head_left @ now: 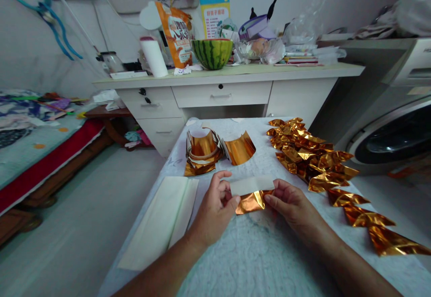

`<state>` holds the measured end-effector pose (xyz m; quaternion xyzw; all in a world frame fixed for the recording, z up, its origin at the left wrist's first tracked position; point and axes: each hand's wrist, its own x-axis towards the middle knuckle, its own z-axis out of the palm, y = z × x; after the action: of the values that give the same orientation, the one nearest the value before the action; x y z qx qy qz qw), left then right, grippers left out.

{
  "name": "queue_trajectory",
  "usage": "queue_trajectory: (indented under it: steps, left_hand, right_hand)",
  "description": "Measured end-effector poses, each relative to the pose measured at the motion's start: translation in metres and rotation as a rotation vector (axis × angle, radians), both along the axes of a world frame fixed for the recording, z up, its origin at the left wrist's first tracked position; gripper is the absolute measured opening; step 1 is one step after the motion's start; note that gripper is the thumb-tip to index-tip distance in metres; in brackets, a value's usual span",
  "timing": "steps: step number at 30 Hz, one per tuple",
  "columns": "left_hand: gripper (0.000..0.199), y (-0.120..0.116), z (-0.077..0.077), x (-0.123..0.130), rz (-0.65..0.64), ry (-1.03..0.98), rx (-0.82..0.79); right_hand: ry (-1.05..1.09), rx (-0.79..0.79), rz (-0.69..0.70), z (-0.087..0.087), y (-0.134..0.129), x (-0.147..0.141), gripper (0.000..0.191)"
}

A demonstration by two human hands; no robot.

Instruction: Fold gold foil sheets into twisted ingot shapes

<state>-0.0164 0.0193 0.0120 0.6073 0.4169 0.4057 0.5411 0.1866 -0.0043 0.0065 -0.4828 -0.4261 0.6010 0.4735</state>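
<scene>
Between my two hands is a small sheet of gold foil paper [251,202], its pale backing folded along the upper part. My left hand [217,205] pinches its left end between thumb and fingers. At the right end, my right hand [286,198] grips it the same way. Just beyond stand curled gold foil sheets [204,148] in a stack, with a single curved foil sheet [240,148] beside them. A pile of folded gold foil pieces [306,153] runs down the right side. Pale paper sheets [156,220] lie left of my left hand.
A cloth-covered table [235,261] carries the foil. Behind it, a white desk [222,79] holds half a watermelon [213,53], an orange snack bag [175,36] and plastic bags. A washing machine [397,95] stands right; a bed [43,139] is left.
</scene>
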Motion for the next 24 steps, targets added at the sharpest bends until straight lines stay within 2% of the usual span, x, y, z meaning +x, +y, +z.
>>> queue_trajectory:
  steps: [3,7,9,12,15,19,21,24]
  left_hand:
    - [0.045,-0.004,0.004,-0.002,-0.015,0.128,0.099]
    - [0.021,-0.005,0.009,-0.004,-0.082,0.3,0.19]
    - [0.015,-0.005,0.01,-0.004,-0.091,0.317,0.19]
    - [0.016,-0.004,0.01,-0.003,-0.095,0.309,0.181]
    - [0.025,-0.003,0.007,-0.002,-0.141,0.247,0.113]
    - [0.033,-0.002,0.002,-0.001,-0.236,0.01,-0.113]
    - [0.039,-0.002,-0.001,0.001,-0.226,-0.072,-0.176]
    - [0.044,-0.001,-0.004,0.003,-0.2,-0.058,-0.188]
  right_hand:
    - [-0.025,0.012,-0.019,0.002,0.0,0.0,0.041]
    - [-0.126,0.04,-0.044,0.005,0.001,0.001,0.041]
    - [-0.175,0.058,-0.062,0.004,0.001,0.002,0.042]
    - [-0.217,0.081,-0.089,-0.001,0.002,0.004,0.04]
    - [-0.211,0.083,-0.092,-0.007,0.003,0.006,0.037]
    - [-0.14,0.109,-0.083,-0.012,0.003,0.004,0.034]
    - [-0.122,0.134,-0.078,-0.014,0.003,0.002,0.035]
    - [-0.163,0.176,-0.063,-0.014,0.002,0.001,0.031]
